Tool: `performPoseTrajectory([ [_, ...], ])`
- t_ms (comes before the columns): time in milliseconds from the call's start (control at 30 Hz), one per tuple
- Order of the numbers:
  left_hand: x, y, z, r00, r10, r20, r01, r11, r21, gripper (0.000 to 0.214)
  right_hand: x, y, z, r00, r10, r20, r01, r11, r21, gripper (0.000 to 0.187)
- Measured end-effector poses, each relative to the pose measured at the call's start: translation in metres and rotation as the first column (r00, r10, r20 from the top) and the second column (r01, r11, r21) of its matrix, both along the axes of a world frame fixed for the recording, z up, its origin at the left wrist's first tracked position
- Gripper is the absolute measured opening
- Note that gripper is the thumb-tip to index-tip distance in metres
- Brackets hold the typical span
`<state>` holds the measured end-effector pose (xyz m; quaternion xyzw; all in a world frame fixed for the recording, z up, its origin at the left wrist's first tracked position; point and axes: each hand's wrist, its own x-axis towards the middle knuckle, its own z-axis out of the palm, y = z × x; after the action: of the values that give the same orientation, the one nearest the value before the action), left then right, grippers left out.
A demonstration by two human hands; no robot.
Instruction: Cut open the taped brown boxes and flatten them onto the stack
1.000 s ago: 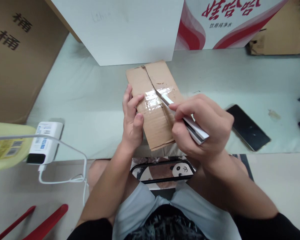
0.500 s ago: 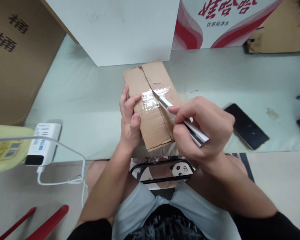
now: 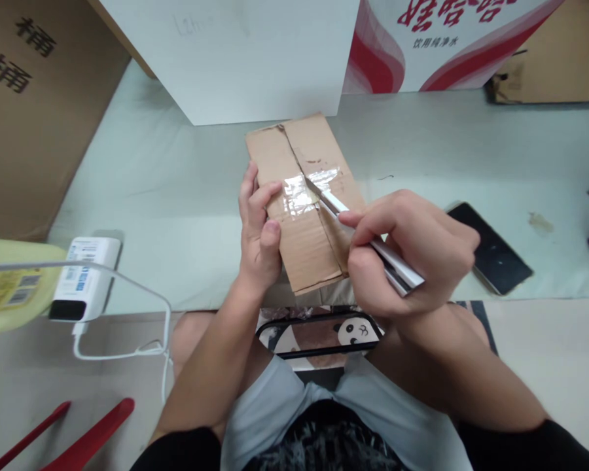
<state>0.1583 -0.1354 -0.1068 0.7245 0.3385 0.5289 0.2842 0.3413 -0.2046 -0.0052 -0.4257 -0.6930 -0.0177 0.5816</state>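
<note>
A small brown cardboard box (image 3: 307, 252) lies tilted on the pale green cloth, a seam running along its top. Clear tape (image 3: 298, 196) crosses the middle of that seam. My left hand (image 3: 261, 229) grips the box's left side, fingers and thumb bent over its edge. Closed around a silver utility knife (image 3: 334, 204) is my right hand (image 3: 412, 252), at the box's lower right. The knife's blade tip touches the seam at the tape's upper edge. The box's right lower edge is partly hidden behind my right hand.
A white carton (image 3: 265, 65) stands just behind the box. A phone (image 3: 493, 247) lies right of my right hand. At left are a white power bank (image 3: 86, 278) with a cable and a yellow bottle (image 3: 14, 288). A large brown carton (image 3: 39, 131) stands far left.
The view has shifted slightly, so the box and both hands appear a little further right. The knife tip stays at the taped seam, with the knife handle tilted slightly differently.
</note>
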Motion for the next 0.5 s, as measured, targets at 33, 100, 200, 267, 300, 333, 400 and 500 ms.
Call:
performPoseTrajectory([
  [33,0.0003,0.0000,0.0000,1.000,0.001,0.003,-0.001,1.000,0.004,0.052,0.0002,-0.0001,-0.0001,1.000,0.001,-0.003,-0.001,1.000,-0.009,0.018],
  [100,0.0007,0.0000,-0.0002,1.000,-0.002,0.002,0.002,1.000,0.006,0.051,0.0006,-0.0002,-0.0007,1.000,0.004,-0.002,-0.004,0.999,-0.035,0.018],
  [200,0.0009,0.0000,-0.0005,1.000,-0.003,0.003,0.003,1.000,0.014,0.051,0.0008,-0.0002,-0.0020,1.000,0.018,0.010,-0.017,0.998,-0.055,0.021],
  [267,0.0006,0.0002,-0.0007,1.000,0.000,0.005,0.000,1.000,0.012,0.052,0.0005,0.0000,-0.0028,1.000,0.017,0.016,-0.016,0.997,-0.073,0.023],
  [300,0.0005,0.0004,-0.0009,1.000,0.000,0.004,0.000,1.000,0.006,0.053,0.0002,0.0002,-0.0031,1.000,0.015,0.014,-0.014,0.997,-0.075,0.024],
  [333,0.0004,0.0006,-0.0012,1.000,0.002,0.004,-0.002,1.000,-0.003,0.054,-0.0001,0.0004,-0.0034,1.000,0.012,0.009,-0.011,0.997,-0.072,0.024],
  [400,0.0003,0.0010,-0.0018,1.000,0.014,0.010,-0.013,1.000,-0.015,0.055,-0.0005,0.0009,-0.0036,1.000,0.005,-0.003,-0.005,0.998,-0.066,0.023],
  [500,0.0009,0.0012,-0.0021,0.999,0.037,0.015,-0.037,0.999,-0.025,0.056,-0.0001,0.0013,-0.0033,1.000,0.007,-0.030,-0.009,0.998,-0.065,0.021],
])
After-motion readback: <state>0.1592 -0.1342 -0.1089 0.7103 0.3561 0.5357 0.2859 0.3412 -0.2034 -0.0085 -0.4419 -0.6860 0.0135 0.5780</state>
